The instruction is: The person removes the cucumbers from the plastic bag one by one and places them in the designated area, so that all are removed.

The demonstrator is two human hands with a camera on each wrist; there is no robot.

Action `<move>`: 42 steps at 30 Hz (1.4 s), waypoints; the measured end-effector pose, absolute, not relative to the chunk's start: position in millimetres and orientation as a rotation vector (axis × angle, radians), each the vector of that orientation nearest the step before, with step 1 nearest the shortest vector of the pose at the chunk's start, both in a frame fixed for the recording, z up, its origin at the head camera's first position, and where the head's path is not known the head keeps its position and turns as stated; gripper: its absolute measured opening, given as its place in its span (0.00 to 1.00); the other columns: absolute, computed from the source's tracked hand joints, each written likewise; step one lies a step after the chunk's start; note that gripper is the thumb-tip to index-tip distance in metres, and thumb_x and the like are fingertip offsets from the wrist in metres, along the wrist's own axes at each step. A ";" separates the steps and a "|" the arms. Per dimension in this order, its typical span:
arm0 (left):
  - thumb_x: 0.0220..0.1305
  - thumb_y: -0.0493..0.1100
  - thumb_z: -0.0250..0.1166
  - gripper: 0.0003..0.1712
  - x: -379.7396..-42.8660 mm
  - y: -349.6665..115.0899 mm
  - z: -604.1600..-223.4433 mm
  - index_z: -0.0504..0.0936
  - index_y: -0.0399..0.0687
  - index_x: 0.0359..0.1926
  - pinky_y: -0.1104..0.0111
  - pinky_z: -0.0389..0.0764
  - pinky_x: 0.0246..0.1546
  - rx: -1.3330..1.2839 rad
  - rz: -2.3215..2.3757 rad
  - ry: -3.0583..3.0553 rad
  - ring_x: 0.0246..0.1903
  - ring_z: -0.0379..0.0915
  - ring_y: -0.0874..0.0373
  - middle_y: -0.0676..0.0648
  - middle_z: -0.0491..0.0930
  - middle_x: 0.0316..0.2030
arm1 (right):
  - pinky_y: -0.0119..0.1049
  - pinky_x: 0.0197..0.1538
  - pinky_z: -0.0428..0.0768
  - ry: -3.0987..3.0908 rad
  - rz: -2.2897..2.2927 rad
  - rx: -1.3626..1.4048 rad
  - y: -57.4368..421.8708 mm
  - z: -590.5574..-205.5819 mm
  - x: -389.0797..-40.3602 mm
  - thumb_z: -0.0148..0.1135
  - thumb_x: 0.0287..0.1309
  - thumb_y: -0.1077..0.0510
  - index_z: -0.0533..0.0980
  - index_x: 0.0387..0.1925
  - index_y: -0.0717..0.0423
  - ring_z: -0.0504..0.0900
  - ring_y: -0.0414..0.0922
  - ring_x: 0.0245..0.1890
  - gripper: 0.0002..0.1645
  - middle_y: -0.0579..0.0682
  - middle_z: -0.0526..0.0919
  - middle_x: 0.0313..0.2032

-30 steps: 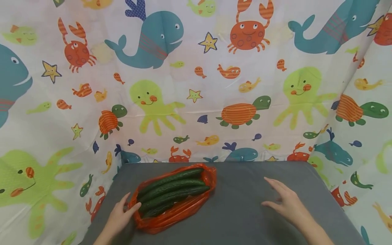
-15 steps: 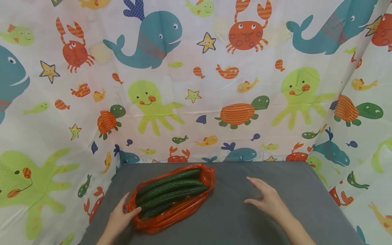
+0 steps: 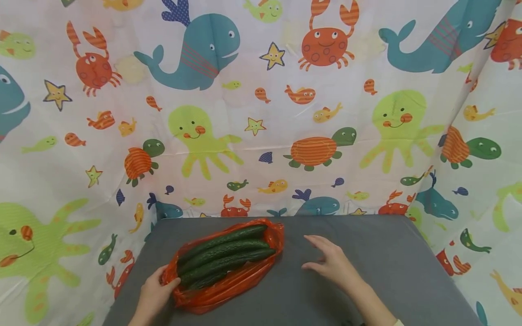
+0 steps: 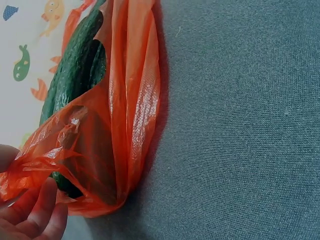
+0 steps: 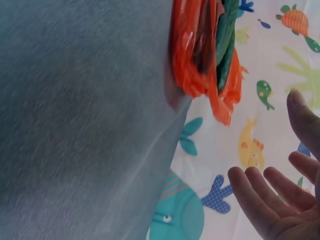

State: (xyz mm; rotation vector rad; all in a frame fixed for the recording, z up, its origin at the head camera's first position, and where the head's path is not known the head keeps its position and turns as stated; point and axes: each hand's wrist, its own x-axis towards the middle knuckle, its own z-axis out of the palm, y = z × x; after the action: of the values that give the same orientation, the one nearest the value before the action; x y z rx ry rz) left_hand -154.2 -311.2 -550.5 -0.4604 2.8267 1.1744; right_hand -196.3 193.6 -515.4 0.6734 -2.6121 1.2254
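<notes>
Several long dark green cucumbers (image 3: pixel 226 250) lie side by side in a crinkled orange plastic bag (image 3: pixel 240 286), left of the table's middle. At the bag's near left end, my left hand (image 3: pixel 154 290) pinches the thin plastic; the left wrist view shows the bag's film (image 4: pixel 132 100) gathered between thumb and fingers (image 4: pixel 46 200), beside a cucumber's end. My right hand (image 3: pixel 332 262) hovers right of the bag, apart from it, thumb and fingers spread with nothing between them. In the right wrist view that hand (image 5: pixel 280 200) is also away from the bag (image 5: pixel 186 60).
Grey cloth covers the table (image 3: pixel 367 253). A white curtain (image 3: pixel 261 136) printed with sea animals stands behind the table and along both its sides.
My right hand has moved left toward the bag. My left hand has closed from resting loosely at the bag's end to pinching its plastic. The head view has shifted slightly.
</notes>
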 end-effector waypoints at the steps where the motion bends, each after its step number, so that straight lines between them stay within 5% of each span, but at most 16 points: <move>1: 0.64 0.56 0.69 0.39 -154.2 -310.8 -550.3 0.71 0.34 0.67 0.47 0.81 0.46 -0.463 1.176 2.832 0.50 0.80 0.37 0.30 0.80 0.55 | 0.36 0.40 0.86 -2.612 1.238 0.681 191.1 -515.1 -197.4 0.83 0.42 0.56 0.74 0.67 0.53 0.79 0.56 0.60 0.47 0.56 0.79 0.62; 9: 0.66 0.60 0.67 0.43 -157.3 -306.8 -547.2 0.69 0.33 0.68 0.45 0.81 0.45 -0.473 1.126 2.803 0.53 0.77 0.32 0.27 0.77 0.58 | 0.38 0.41 0.86 -2.620 1.282 0.721 174.3 -510.8 -203.3 0.81 0.44 0.56 0.74 0.67 0.51 0.79 0.58 0.61 0.45 0.56 0.78 0.63; 29: 0.67 0.54 0.66 0.38 -156.5 -302.2 -545.8 0.69 0.34 0.68 0.51 0.82 0.38 -0.585 1.192 2.762 0.44 0.82 0.40 0.27 0.79 0.55 | 0.42 0.40 0.86 -2.624 1.326 0.769 123.3 -509.9 -214.8 0.80 0.47 0.53 0.79 0.61 0.54 0.81 0.56 0.59 0.38 0.56 0.81 0.60; 32: 0.67 0.52 0.66 0.36 -156.1 -301.4 -547.0 0.70 0.33 0.67 0.54 0.83 0.36 -0.590 1.209 2.768 0.40 0.83 0.46 0.29 0.82 0.51 | 0.39 0.37 0.86 -2.617 1.331 0.777 115.8 -509.4 -215.3 0.79 0.49 0.54 0.79 0.62 0.54 0.84 0.51 0.51 0.37 0.56 0.81 0.60; 39: 0.66 0.50 0.66 0.35 -156.0 -300.7 -548.9 0.71 0.34 0.67 0.56 0.83 0.35 -0.603 1.232 2.785 0.37 0.83 0.51 0.31 0.84 0.48 | 0.50 0.59 0.79 -2.602 1.267 0.698 97.1 -512.8 -221.4 0.80 0.48 0.52 0.81 0.59 0.53 0.81 0.52 0.60 0.34 0.52 0.84 0.58; 42: 0.67 0.51 0.66 0.35 -155.9 -300.1 -548.4 0.71 0.34 0.67 0.55 0.83 0.36 -0.604 1.228 2.778 0.38 0.83 0.49 0.30 0.82 0.50 | 0.50 0.60 0.78 -2.603 1.274 0.691 91.9 -515.8 -224.4 0.79 0.49 0.52 0.81 0.59 0.53 0.81 0.52 0.60 0.34 0.52 0.84 0.58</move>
State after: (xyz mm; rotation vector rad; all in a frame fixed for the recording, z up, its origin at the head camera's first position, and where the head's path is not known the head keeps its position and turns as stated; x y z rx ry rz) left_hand -155.9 -300.1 -548.4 -0.6041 2.7779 1.2278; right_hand -224.4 91.9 -515.8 0.6912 -2.6035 1.2735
